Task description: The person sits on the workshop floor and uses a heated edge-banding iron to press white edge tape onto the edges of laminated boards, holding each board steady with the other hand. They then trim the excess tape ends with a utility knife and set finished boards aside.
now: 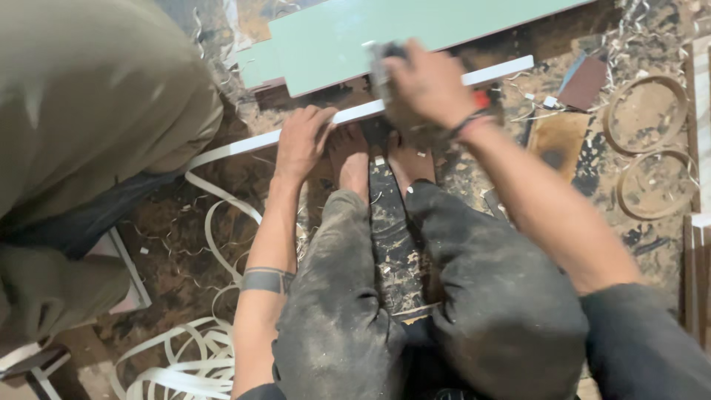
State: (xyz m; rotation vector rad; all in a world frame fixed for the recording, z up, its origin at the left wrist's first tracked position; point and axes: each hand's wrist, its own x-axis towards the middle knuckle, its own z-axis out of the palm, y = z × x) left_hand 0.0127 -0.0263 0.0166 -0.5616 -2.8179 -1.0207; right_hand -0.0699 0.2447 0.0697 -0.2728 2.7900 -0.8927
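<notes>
You are pressing your left hand [302,141], fingers spread, onto the white strip [244,146] to steady it along the green panel [385,30]. Your right hand [426,85] is gripping a small grey tool [379,63], fingers curled tightly around it, running it along the edge.

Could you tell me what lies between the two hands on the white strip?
In the head view, only a bare stretch of white strip separates the left hand from the right hand.

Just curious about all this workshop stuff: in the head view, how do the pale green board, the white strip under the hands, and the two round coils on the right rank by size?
1. pale green board
2. white strip
3. two coils, alike in size
</notes>
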